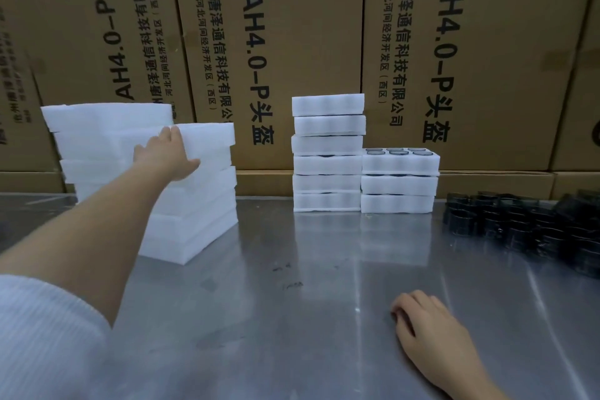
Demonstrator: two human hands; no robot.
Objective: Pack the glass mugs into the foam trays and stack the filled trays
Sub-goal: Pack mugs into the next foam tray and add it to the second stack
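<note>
My left hand [167, 154] reaches far left and grips the top white foam tray [207, 136] of a leaning pile of empty foam trays [191, 214], fingers over its upper edge and thumb on its front. My right hand [422, 318] rests on the metal table, fingers loosely curled, holding nothing. At the back stand two stacks of filled trays: a tall one [328, 166] and, to its right, a lower one [399, 185] whose top tray shows glass mug rims. Dark glass mugs [526, 227] crowd the table's right side.
The steel table [292, 318] runs up to a wall of brown cardboard cartons [292, 26] with printed black text. A second pile of foam trays [107, 127] stands behind the left pile.
</note>
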